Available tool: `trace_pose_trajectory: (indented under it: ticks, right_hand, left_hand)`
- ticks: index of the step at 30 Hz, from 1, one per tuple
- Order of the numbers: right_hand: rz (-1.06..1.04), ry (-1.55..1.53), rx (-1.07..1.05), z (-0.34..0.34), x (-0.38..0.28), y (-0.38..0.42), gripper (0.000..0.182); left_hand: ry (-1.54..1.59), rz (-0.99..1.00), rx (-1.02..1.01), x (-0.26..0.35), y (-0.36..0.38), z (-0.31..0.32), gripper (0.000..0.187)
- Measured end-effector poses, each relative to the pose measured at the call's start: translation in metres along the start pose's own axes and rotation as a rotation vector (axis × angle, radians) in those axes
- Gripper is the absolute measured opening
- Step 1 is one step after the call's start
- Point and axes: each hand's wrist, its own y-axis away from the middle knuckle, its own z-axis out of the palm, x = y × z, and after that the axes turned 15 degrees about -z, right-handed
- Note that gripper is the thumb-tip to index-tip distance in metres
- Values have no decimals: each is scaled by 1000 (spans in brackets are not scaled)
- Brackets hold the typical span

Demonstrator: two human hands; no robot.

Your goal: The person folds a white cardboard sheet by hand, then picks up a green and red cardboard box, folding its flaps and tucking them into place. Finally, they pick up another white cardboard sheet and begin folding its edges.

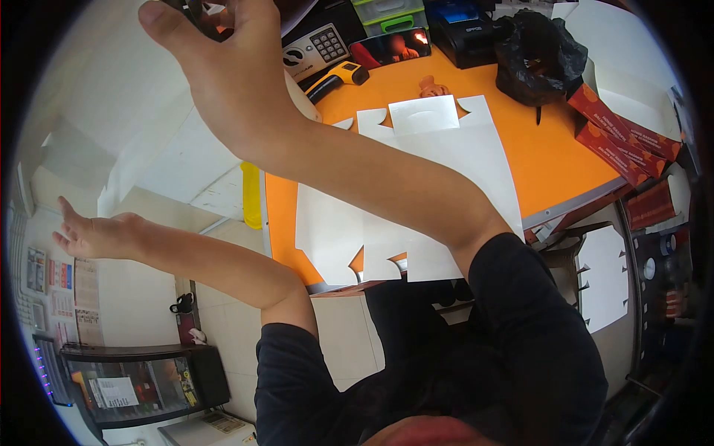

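Note:
Away from the table, at the far left, my left hand (100,234) is raised with its fingers spread and nothing in it. My right arm reaches across the white die-cut cardboard sheet (416,175) to the top left. There my right hand (230,82) has its thumb and fingers curled around a dark, partly hidden thing (197,16) that I cannot make out. The flat cardboard, with notched flaps, lies on the orange tabletop (528,156); my forearm covers part of it.
Behind the cardboard are a yellow-and-black infrared thermometer (342,78), a keypad safe (320,50), a phone playing video (390,48) and a black printer (461,33). A black plastic bag (539,59) and red boxes (621,137) stand at right. White cardboard (604,275) sits below right.

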Motion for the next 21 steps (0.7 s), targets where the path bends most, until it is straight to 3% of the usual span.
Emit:
trace_pose_trajectory:
  ticks: [4, 7, 9, 12, 13, 15, 19, 21]
  right_hand:
    - [213, -86, 30, -3, -5, -1, 43]
    - [251, -61, 63, -4, 11, 3, 45]
    - [276, -32, 135, 5, 28, 6, 50]
    - [335, -42, 400, 17, 23, 18, 21]
    - [325, 19, 322, 17, 27, 19, 22]
    - [301, 139, 165, 11, 39, 21, 26]
    - [359, 806, -669, -10, 34, 11, 45]
    - [408, 1178, -1160, -9, 15, 11, 49]
  left_hand:
    - [208, -192, 140, -6, 3, 9, 66]
    - [431, -432, 16, -11, -8, 4, 57]
    - [614, -604, -193, -12, -16, -5, 50]
    - [760, -723, -345, -11, -25, -14, 44]
    - [788, -740, -368, -10, -26, -16, 43]
    - [778, -572, -221, -4, -20, -19, 46]
    - [859, -271, -114, 13, -23, -30, 46]
    - [723, -209, -177, 25, -13, -34, 40]
